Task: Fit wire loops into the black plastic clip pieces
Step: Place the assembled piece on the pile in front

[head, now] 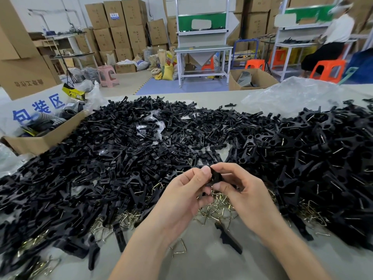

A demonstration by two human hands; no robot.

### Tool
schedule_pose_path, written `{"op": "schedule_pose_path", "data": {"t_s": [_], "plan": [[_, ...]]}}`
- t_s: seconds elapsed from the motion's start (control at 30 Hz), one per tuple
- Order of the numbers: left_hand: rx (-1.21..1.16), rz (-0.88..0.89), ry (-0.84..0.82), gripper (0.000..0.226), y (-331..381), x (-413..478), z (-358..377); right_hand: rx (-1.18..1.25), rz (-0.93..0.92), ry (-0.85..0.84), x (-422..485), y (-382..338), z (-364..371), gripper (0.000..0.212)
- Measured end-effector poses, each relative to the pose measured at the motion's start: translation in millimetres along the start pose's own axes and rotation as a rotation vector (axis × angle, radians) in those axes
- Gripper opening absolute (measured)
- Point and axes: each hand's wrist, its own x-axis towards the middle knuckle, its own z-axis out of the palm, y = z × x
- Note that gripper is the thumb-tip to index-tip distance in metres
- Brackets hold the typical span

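Left hand (pixel 181 190) and right hand (pixel 248 197) both pinch one clip (pixel 216 175) above the loops (pixel 220 207), near the worktop's (pixel 201 263) front edge. Tight grip there, and a loop could spring loose!

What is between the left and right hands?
In the head view, one black clip piece, pinched by the left hand and right hand; wire loops lie beneath.
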Motion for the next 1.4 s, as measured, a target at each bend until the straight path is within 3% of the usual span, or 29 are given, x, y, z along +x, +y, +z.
{"op": "schedule_pose_path", "data": {"t_s": [0.23, 0.53, 0.7, 1.0, 1.13, 1.23, 1.4], "plan": [[-0.117, -0.07, -0.042, 0.015, -2.5, -0.4, 2.7, -0.016, -0.011, 0.013, 0.2, -0.3, -0.9, 0.047], [-0.05, -0.169, -0.1, 0.042, -2.6, -0.9, 1.6, -0.161, -0.08, 0.011, -5.2, -4.2, 3.3, 0.061], [0.017, -0.165, -0.216, 0.042, -0.2, -4.4, -4.2, -0.111, -0.058, -0.031, -6.2, -5.2, 7.0, 0.057], [0.082, -0.214, -0.242, 0.037, -5.3, -4.2, -0.1, 0.121, 0.002, -0.068, -8.2, -22.6, 9.3, 0.065], [0.055, -0.202, -0.309, 0.022, -6.6, -5.7, -2.3, 0.083, -0.002, -0.133, -7.8, -25.6, 7.2, 0.056], [0.063, -0.176, -0.247, 0.022, -7.7, -4.4, -0.4, 0.26, 0.071, -0.187, -7.0, -27.0, 8.1, 0.038], [0.039, -0.148, -0.189, 0.021, -9.8, -2.2, 4.2, 0.383, 0.122, -0.239, -4.8, -25.7, 5.2, 0.033]]}}
